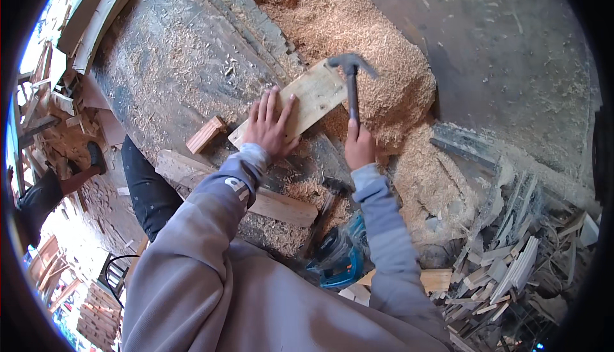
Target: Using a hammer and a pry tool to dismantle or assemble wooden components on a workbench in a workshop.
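A pale wooden board (313, 93) lies at a slant on a workbench (173, 70) strewn with sawdust. My left hand (270, 123) presses flat on the board's near end, fingers spread. My right hand (358, 146) grips the handle of a dark claw hammer (351, 77). The hammer's head sits at the board's far corner, beside a heap of sawdust (364, 51).
A small reddish wood block (204, 135) and a long plank (268, 201) lie near my left arm. A blue power tool (339, 259) rests below my right forearm. Scrap offcuts (511, 269) pile up at lower right. Another person's leg and shoe (96, 157) show at left.
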`<state>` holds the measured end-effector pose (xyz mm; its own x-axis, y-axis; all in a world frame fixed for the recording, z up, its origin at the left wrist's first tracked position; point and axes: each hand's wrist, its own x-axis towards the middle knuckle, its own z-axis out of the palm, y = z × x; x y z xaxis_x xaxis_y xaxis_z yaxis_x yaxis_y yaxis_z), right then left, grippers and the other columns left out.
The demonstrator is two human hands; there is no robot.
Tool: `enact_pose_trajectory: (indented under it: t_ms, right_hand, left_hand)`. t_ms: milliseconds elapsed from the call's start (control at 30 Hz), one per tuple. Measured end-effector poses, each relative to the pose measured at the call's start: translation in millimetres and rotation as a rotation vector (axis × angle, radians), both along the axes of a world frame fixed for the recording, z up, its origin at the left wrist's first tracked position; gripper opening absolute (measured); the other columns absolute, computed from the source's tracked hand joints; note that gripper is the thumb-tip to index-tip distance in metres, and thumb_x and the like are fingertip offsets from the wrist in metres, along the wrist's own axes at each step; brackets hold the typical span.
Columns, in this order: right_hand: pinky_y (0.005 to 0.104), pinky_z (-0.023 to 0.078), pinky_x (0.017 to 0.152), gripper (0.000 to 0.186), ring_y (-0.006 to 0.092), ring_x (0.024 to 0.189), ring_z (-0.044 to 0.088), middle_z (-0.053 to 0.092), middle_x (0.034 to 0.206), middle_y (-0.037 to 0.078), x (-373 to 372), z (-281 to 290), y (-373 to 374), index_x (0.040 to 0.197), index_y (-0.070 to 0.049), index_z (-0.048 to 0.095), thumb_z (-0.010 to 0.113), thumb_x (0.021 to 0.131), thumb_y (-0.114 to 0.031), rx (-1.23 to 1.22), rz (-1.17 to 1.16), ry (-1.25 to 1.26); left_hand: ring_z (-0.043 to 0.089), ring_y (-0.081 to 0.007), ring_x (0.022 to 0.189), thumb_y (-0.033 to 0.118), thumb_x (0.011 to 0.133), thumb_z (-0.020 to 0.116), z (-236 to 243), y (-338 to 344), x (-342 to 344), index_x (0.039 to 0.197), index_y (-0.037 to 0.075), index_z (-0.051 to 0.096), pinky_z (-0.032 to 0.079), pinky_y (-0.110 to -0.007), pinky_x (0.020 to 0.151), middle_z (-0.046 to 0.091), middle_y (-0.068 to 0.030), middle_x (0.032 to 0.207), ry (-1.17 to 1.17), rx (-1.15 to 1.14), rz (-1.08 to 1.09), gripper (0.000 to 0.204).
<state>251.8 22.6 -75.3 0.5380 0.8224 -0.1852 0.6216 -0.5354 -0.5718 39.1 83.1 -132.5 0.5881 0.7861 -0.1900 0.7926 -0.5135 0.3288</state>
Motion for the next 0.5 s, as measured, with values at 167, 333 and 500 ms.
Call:
enact_pose_trajectory:
  t_ms: [167, 333, 500]
  right_hand:
    - [0.0326, 0.04, 0.041, 0.05, 0.0157, 0.046, 0.052, 0.053, 0.058, 0.003, 23, 21, -11, 0.076, -0.008, 0.056, 0.039, 0.101, -0.049, 0.301, -0.172, 0.334]
    - [0.03, 0.036, 0.037, 0.049, 0.0095, 0.045, 0.049, 0.046, 0.053, -0.001, 15, 17, -6, 0.076, -0.01, 0.051, 0.038, 0.1, -0.05, 0.609, -0.024, 0.051]
    - [0.0288, 0.037, 0.039, 0.046, 0.0121, 0.046, 0.053, 0.053, 0.058, 0.001, 20, 18, 7, 0.074, -0.011, 0.052, 0.047, 0.098, -0.05, 0.155, 0.154, -0.135]
  left_hand:
    - [0.022, -0.0389, 0.142, 0.052, 0.071, 0.07, -2, -1, 0, 0.153, 0.016, 0.019, 0.02, -0.052, 0.113, 0.02, -0.0236, 0.153, -0.04, 0.022, 0.001, 0.103]
    - [0.023, -0.0393, 0.141, 0.05, 0.071, 0.07, -2, -4, 1, 0.153, 0.017, 0.019, 0.02, -0.052, 0.113, 0.02, -0.0236, 0.153, -0.049, 0.052, 0.008, 0.102]
    - [0.025, -0.0403, 0.14, 0.048, 0.07, 0.072, -2, -3, 1, 0.152, 0.017, 0.021, 0.02, -0.052, 0.113, 0.019, -0.0245, 0.153, -0.053, -0.017, 0.022, 0.102]
